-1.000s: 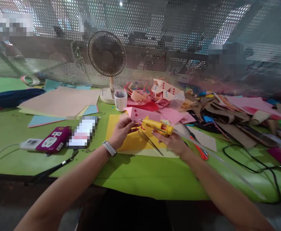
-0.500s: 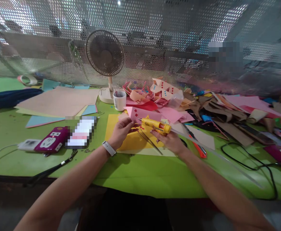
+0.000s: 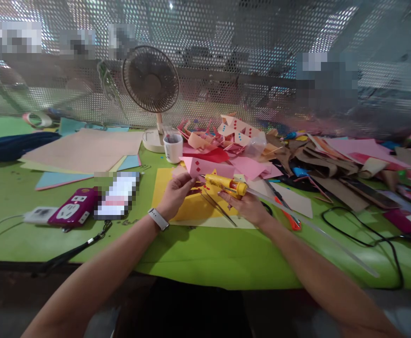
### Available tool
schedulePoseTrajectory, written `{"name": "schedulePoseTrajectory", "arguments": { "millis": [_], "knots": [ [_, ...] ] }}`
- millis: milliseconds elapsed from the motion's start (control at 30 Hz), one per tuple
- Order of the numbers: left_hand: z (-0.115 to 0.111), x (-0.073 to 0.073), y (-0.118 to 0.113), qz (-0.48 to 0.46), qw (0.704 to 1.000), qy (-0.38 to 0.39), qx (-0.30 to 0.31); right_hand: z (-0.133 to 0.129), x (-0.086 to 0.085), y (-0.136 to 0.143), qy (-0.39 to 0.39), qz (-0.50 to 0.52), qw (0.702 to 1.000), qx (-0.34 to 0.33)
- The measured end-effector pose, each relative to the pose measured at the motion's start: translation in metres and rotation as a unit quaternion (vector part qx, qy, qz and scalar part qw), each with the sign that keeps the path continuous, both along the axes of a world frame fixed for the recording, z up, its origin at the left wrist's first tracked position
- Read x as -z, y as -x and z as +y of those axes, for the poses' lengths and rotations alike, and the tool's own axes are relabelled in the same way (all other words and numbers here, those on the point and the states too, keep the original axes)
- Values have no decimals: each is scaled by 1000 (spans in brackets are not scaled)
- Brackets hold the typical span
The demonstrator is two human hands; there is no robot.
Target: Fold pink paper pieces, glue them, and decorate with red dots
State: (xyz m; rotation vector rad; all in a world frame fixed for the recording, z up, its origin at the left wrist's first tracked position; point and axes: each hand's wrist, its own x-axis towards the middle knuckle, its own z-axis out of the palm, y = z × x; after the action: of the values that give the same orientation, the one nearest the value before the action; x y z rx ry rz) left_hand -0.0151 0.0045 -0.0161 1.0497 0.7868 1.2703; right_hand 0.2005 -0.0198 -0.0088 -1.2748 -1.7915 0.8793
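Observation:
My right hand is closed around a yellow hot glue gun, and a long clear glue stick trails from its back end. The nozzle points left, close to the fingertips of my left hand. Those fingers pinch the edge of a folded pink paper marked with red diamonds; the exact grip is partly hidden. Below lies a yellow sheet on a paler one. A pair of tweezers rests slantwise on the sheets, between my hands.
Behind stand a small fan and a white cup. To the left lie large paper sheets, a phone and a purple device. On the right are an orange cutter, a black cable and paper scraps.
The whole view has shifted slightly. Both hands keep nearly the same pose, with the glue gun's nozzle still beside the pink paper.

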Motion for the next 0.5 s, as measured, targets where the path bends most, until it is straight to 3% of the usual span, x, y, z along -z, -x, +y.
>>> {"name": "schedulePoseTrajectory", "arguments": {
  "millis": [500],
  "knots": [
    [1,2,1,23,1000,-17,-7,-4,-6,3,-51,4,999,13]
  ]
}}
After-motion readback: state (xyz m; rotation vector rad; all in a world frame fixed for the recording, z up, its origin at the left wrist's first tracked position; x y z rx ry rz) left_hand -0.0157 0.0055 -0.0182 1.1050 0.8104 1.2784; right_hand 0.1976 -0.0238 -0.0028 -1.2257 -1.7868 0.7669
